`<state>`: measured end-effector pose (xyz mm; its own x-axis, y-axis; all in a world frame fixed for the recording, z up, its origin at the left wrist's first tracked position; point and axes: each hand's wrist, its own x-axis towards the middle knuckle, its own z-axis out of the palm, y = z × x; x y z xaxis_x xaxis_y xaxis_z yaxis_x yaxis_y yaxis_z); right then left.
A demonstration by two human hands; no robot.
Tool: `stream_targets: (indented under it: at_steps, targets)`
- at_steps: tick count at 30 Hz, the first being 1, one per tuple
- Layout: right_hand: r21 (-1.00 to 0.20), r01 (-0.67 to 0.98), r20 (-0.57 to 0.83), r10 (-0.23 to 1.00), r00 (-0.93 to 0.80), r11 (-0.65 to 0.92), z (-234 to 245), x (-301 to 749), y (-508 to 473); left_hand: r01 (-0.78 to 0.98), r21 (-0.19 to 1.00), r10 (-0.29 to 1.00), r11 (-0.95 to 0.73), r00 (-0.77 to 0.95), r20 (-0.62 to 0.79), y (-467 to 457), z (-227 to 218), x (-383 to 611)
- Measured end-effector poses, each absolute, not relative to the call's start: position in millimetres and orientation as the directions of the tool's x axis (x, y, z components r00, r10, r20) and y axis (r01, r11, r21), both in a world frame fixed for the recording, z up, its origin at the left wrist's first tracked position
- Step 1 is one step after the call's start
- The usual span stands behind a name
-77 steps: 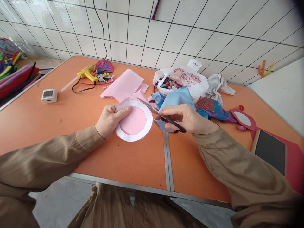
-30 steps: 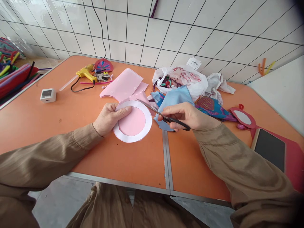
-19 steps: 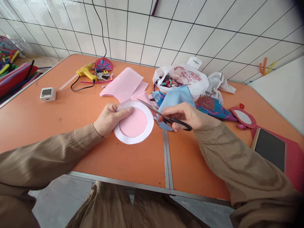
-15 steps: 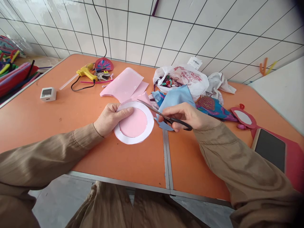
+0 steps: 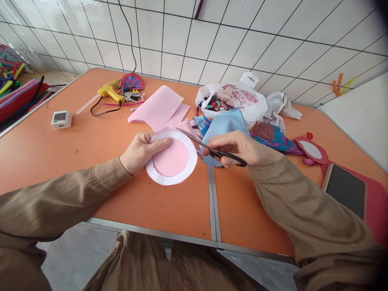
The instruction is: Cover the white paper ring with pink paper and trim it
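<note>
My left hand (image 5: 141, 151) pinches the left side of a white paper ring (image 5: 189, 159), thumb on top. Pink sheet material (image 5: 171, 157) lies behind the ring and shows through its round opening. A pink strip of it stands out past the ring's upper edge. In my right hand (image 5: 239, 147) is a pair of scissors (image 5: 222, 153) with black handles. Their blades point left, at the ring's upper right edge, over the pink strip. Whether the blades touch the material I cannot tell.
Folded pink sheets (image 5: 159, 106) lie beyond my left hand. Blue fabric (image 5: 226, 125) and a white plastic bag (image 5: 236, 101) sit behind the scissors. A yellow glue gun (image 5: 111, 92) with its cord is at the back left, a small white box (image 5: 61, 120) nearer. At right is a phone (image 5: 344, 192).
Almost nothing differs. The ring and both hands have shifted very slightly to the right; both grips are the same.
</note>
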<state>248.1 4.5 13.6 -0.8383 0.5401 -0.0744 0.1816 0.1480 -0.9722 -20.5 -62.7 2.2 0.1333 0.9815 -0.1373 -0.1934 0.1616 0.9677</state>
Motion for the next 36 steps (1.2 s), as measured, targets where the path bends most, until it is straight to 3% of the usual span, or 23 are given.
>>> stream_targets:
  at_steps: [14,20,25,36]
  targets:
    - [-0.963,0.206,-0.081,0.543,-0.836,0.174,10.4,248.0,5.8,-0.192,0.976,0.994,0.105,0.061,-0.095,-64.5,-0.1,-18.8]
    - [-0.973,0.132,-0.032,0.455,-0.89,0.19,12.0,246.7,6.2,-0.215,0.973,0.995,0.086,0.07,-0.072,-64.8,-0.9,-19.3]
    - [-0.973,0.11,-0.002,0.47,-0.883,0.203,10.3,245.0,6.3,-0.185,0.979,0.994,0.089,0.074,-0.077,-65.7,-1.8,-20.0]
    - [-0.962,0.205,-0.08,0.529,-0.845,0.182,13.1,241.2,2.8,-0.189,0.976,0.99,0.104,0.116,-0.083,-65.2,-4.5,-20.1]
